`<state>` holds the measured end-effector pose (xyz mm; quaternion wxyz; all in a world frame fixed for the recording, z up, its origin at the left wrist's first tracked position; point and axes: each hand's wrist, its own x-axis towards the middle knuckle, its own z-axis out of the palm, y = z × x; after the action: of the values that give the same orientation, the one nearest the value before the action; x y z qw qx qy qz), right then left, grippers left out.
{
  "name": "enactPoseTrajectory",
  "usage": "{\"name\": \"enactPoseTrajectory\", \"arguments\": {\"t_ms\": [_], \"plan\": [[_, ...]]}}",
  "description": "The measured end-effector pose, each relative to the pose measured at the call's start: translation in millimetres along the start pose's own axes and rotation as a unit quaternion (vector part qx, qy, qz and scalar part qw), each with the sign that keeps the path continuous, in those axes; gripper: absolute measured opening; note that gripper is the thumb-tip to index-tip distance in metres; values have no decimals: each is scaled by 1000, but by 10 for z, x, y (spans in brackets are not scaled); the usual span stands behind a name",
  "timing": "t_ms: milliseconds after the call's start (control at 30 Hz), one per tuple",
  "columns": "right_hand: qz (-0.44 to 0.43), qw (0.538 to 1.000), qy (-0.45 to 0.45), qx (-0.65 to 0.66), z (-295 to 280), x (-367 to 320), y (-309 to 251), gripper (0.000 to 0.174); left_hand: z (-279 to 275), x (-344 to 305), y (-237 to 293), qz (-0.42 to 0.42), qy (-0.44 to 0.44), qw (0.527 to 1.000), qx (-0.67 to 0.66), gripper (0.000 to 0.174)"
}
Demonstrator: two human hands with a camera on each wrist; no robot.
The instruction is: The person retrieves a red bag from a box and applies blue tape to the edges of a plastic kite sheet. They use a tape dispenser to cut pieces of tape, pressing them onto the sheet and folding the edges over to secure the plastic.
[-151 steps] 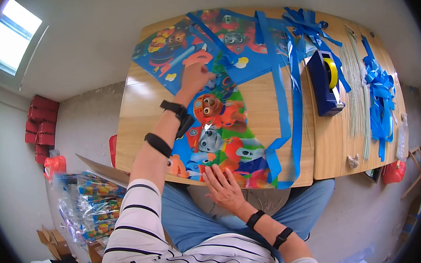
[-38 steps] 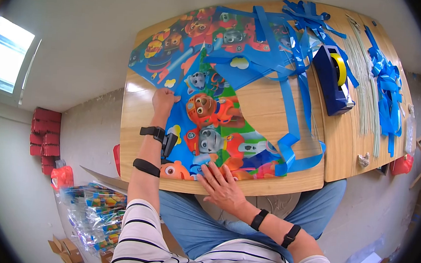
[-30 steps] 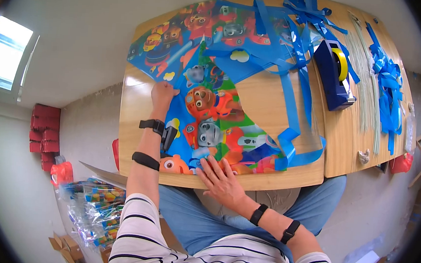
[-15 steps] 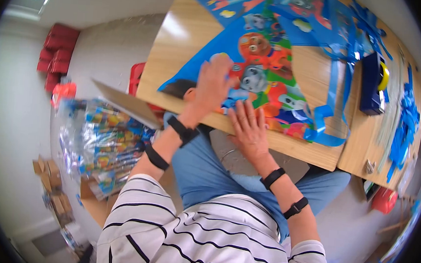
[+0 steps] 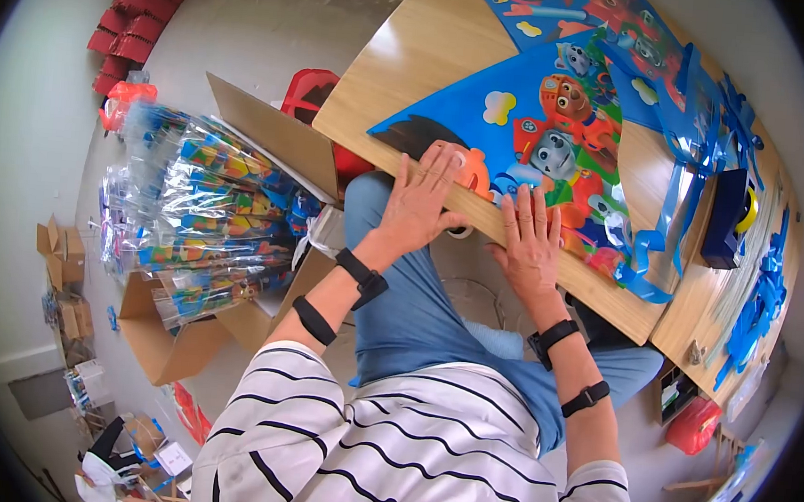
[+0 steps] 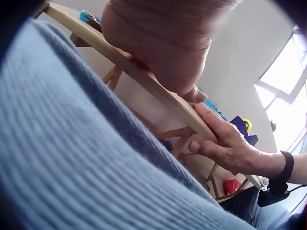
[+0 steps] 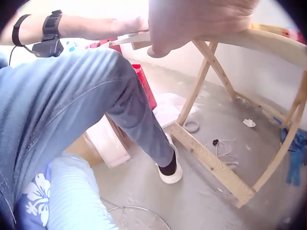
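Note:
A cartoon-printed sheet (image 5: 500,108), shaped like a kite's sail, lies spread on the wooden table with its near side along the front edge. My left hand (image 5: 422,196) rests over the sheet's left near part, fingers extended and thumb out to the side. Beside it, my right hand (image 5: 530,247) presses flat fingers on the near edge. In the left wrist view my right hand (image 6: 230,148) lies over the table's edge, its thumb below the top. Another printed sheet (image 5: 557,25) lies under the far end. Blue ribbon (image 5: 647,261) trails from the right near corner.
On the right are a blue tape dispenser (image 5: 727,220), thin pale sticks (image 5: 736,296) and a pile of blue ribbon (image 5: 758,312). At left, bagged printed goods (image 5: 216,208) overhang an open cardboard box (image 5: 164,331). Wooden trestle legs (image 7: 211,163) stand beneath the table (image 5: 417,54).
My left hand has come back from the far part of the sheet to its near edge beside the right hand. The right stays on the near edge. The head view has turned left.

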<state>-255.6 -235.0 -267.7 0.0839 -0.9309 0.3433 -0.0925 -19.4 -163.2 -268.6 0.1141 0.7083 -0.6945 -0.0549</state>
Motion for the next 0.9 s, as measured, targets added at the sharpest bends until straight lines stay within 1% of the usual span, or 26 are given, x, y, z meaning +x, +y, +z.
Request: {"name": "enactPoseTrajectory", "arguments": {"t_ms": [67, 167, 267, 367, 467, 500, 533, 567, 600, 633, 733, 767, 867, 900], "plan": [[-3, 1000, 3, -3, -1, 5, 0, 98, -17, -36, -132, -32, -2, 999, 4, 101], [-4, 1000, 6, -4, -21, 2, -7, 98, 53, -91, -427, -78, 36, 996, 40, 98], [-1, 1000, 5, 6, -46, -6, -10, 97, -12, -82, -552, -117, 21, 991, 67, 93], [-5, 1000, 16, 4, -14, -13, 21, 96, 25, -81, -750, -146, 47, 983, 98, 88], [-3, 1000, 18, 1, -15, -26, 11, 96, -179, 37, -621, -148, 128, 973, 122, 87], [4, 1000, 15, 2, -24, -26, 3, 96, -286, 108, -419, -105, 134, 981, 92, 79], [2, 1000, 25, 8, -23, -29, 1, 96, -275, 168, -228, -39, 112, 993, 23, 75], [2, 999, 36, 11, -14, -39, 12, 96, -236, 236, -28, 30, 89, 994, -48, 72], [1, 999, 32, -4, 4, -53, 26, 93, -189, 289, 187, 100, 66, 986, -117, 68], [-1, 999, 31, -17, 37, -54, 43, 90, -144, 279, 457, 98, 42, 979, -173, 62], [8, 994, 98, -40, 218, -60, 55, 85, 129, 205, 739, 96, -1, 981, -166, 63], [9, 995, 91, -48, 220, -68, 53, 82, 203, 180, 728, 94, 13, 984, -154, 65], [26, 995, 93, -38, 228, -88, 35, 87, 249, 181, 678, 94, 22, 980, -175, 66], [34, 996, 79, -11, 209, -120, 37, 95, 238, 186, 668, 93, 17, 978, -183, 68]]}}
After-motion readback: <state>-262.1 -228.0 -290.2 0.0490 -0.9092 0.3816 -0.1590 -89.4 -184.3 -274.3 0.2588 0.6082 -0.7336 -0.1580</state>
